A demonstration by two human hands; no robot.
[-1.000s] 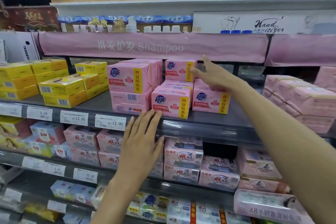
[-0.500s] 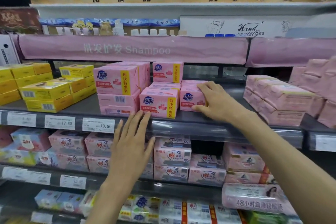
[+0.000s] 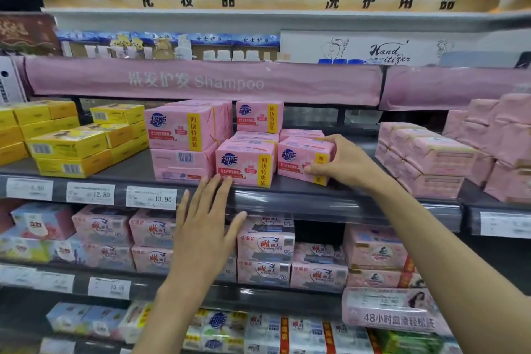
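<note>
Left hand (image 3: 207,227): nearest to the camera, palm away, fingers straight and spread, holding nothing. Its fingertips (image 3: 219,180) reach the shelf lip; whether they touch it cannot be told.
Lower packs (image 3: 264,241): pink, stacked in rows on the shelf below, partly hidden behind the left hand.
Shelf lip (image 3: 316,204): dark front edge of the middle shelf, running left to right.
Price tags (image 3: 150,197): on the lip, left of the left hand; one reads 13.90, the next to the left reads 12.80.
Right hand (image 3: 342,164): right of centre, gripping the pink soap pack, with fingers curled over its top right corner and thumb on its front face.
Pink soap pack (image 3: 298,156): sits on the middle shelf near the front edge, right of centre and slightly askew.
Middle pack (image 3: 245,164): same kind, just left of the gripped one, square to the lip, above the left fingertips.
Left stack (image 3: 184,135): pink packs piled two high, just left of the middle pack.
Yellow boxes (image 3: 71,146): stacked on the same shelf, far left.
Wrapped bundles (image 3: 431,158): pale pink, stacked at the right, well apart from the right hand.
Rear pack (image 3: 260,116): pink, raised on other packs behind the middle pack.
Banner (image 3: 201,80): pink strip above, farthest back, marked Shampoo.
</note>
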